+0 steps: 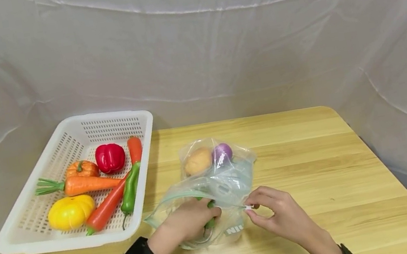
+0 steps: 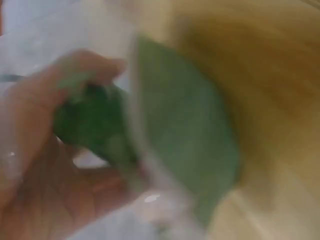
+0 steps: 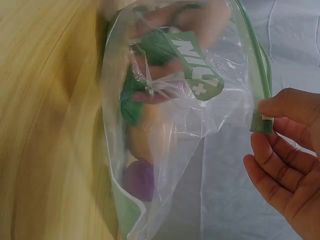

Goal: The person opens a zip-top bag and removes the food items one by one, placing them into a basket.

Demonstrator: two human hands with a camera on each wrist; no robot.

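Note:
A clear zip bag (image 1: 237, 180) with a green-edged mouth lies on the table. My left hand (image 1: 193, 218) reaches in through its mouth and holds a dark green vegetable (image 2: 92, 122) between thumb and fingers; its exact kind is blurred. At the mouth's right end, my right hand (image 1: 280, 213) pinches the bag's zip corner (image 3: 262, 122) between thumb and forefinger, the other fingers loosely bent. Deeper in the bag sit a potato (image 1: 198, 161) and a round purple vegetable (image 1: 222, 154).
To the left, a white perforated basket (image 1: 15, 239) holds a red bell pepper (image 1: 110, 158), a small orange pumpkin (image 1: 82, 169), a yellow pumpkin (image 1: 71, 212), a carrot (image 1: 88, 183), red chilies and a green chili (image 1: 131, 189). A pale sheet (image 1: 215, 52) hangs behind the wooden table (image 1: 343, 175).

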